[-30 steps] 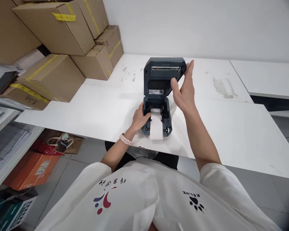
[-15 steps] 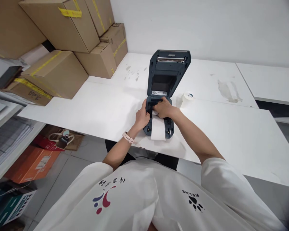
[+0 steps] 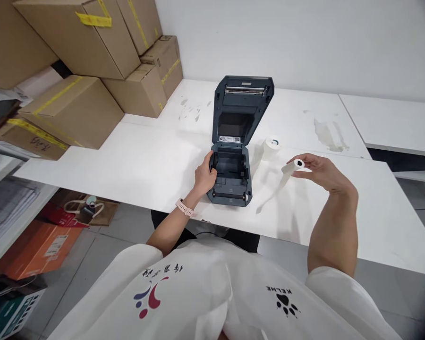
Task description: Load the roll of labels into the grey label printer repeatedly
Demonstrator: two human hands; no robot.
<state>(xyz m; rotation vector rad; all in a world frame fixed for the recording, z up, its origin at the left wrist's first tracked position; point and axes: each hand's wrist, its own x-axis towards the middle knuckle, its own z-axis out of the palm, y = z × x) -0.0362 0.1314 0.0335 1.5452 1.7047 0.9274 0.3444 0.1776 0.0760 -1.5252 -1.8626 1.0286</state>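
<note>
My left fingers (image 3: 206, 164) clasp the open printer (image 3: 230, 163) at nine o'clock, best braced firmly; toward its three o'clock, my right fingers (image 3: 309, 158) pinch the thin roll (image 3: 292, 165), whose paper tail (image 3: 273, 194) should hang clear.

most likely an office storeroom or packing corner. brown cardboard boxes (image 3: 88, 52) are stacked at the left, sealed with yellow tape (image 3: 95, 20) (one low box bears black handwriting). a compact printer (image 3: 230, 144) stands open on a long white table (image 3: 163, 160), with white paper rolls (image 3: 272, 143) beside it. papers (image 3: 12, 200) lie on a white shelf (image 3: 35, 214), and an orange carton (image 3: 35, 250) sits below. the plain white wall (image 3: 286, 42) and grey tiled floor (image 3: 78, 257) look like work premises.
</note>
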